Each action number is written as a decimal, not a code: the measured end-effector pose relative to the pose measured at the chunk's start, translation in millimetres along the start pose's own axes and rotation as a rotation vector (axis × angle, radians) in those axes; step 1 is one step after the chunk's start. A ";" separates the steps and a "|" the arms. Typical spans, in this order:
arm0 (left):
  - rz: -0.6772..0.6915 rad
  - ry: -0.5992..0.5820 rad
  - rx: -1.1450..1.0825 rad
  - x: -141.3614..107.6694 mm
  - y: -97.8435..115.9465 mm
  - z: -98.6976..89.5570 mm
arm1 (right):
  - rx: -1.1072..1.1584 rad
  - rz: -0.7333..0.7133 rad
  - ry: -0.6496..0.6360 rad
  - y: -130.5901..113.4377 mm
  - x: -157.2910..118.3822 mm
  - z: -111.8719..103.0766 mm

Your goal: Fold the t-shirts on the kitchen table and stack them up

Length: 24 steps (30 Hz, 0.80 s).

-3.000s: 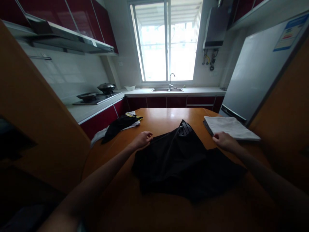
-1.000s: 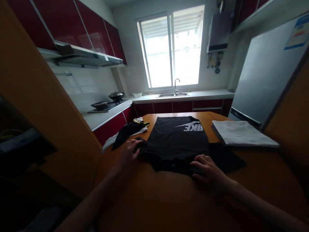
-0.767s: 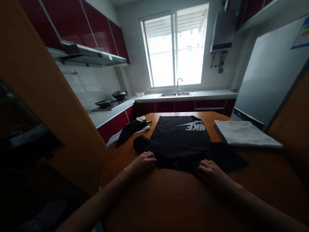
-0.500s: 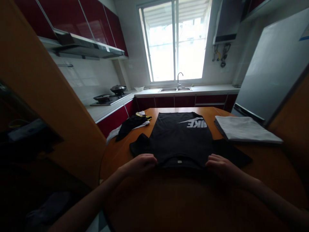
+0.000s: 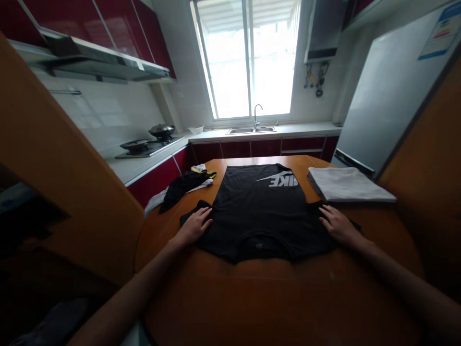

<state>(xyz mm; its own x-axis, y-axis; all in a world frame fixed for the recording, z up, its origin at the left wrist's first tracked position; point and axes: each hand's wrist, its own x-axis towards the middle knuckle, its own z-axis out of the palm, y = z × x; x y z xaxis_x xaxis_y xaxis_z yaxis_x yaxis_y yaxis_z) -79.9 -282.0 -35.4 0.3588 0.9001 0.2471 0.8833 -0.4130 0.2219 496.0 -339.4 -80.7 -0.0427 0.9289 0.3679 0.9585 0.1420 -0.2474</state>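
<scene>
The left hand (image 5: 192,227) lies flat and spread on the black shirt's (image 5: 264,211) sleeve; the right hand (image 5: 336,226) too. The shirt lies flat on the table (image 5: 273,298). A hard push could bunch it.

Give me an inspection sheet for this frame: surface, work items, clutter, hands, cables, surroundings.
Surface: orange wooden table, bare toward the near edge.
Work items: black T-shirt spread flat, collar nearest the person, white logo at the far end.
Clutter: folded white cloth at far right; crumpled black, white and yellow garment at far left, partly hanging over the edge.
Hands: left hand flat on the shirt's left sleeve, right hand flat on its right sleeve; neither has a closed grip.
Cables: hoses hang under the wall heater; nothing seen on the table.
Surroundings: window, sink, stove with pans, refrigerator, red cabinets.
</scene>
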 end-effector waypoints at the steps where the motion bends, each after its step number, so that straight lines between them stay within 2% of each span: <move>1: 0.012 0.029 0.003 1.0 1.8 -0.3 | -0.009 -0.010 0.004 -0.2 -2.2 -1.2; 3: 0.056 0.065 0.003 4.0 9.2 -2.4 | -0.011 -0.069 -0.001 -9.4 -6.2 -6.0; 4: 0.082 0.043 0.011 5.5 14.0 -3.4 | -0.009 -0.096 -0.027 -16.5 -7.8 -8.6; 9: 0.100 -0.252 0.134 -2.0 31.3 -1.5 | -0.019 -0.075 -0.298 -38.7 -20.2 -18.7; 13: 0.078 -0.291 0.210 -41.2 29.9 0.7 | -0.015 -0.098 -0.389 -35.4 -50.8 -32.4; 16: 0.055 -0.314 0.222 -74.5 29.7 -2.5 | -0.033 -0.100 -0.373 -37.5 -72.3 -48.2; 18: 0.036 -0.335 0.227 -84.4 33.8 -7.7 | -0.036 -0.079 -0.337 -42.4 -74.5 -58.1; 21: 0.050 -0.299 0.210 -69.1 46.1 -17.2 | 0.010 -0.050 -0.225 -49.5 -56.2 -64.8; 24: 0.115 -0.202 0.103 -21.8 56.5 -21.4 | 0.102 -0.076 -0.136 -53.4 -23.1 -58.1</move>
<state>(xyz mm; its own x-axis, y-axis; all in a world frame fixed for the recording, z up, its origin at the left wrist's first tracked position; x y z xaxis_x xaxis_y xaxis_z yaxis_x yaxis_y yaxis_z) -44.2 -327.9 -8.1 0.5023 0.8619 0.0697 0.8556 -0.5071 0.1039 462.2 -388.3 -23.9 -0.1579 0.9509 0.2663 0.9178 0.2408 -0.3158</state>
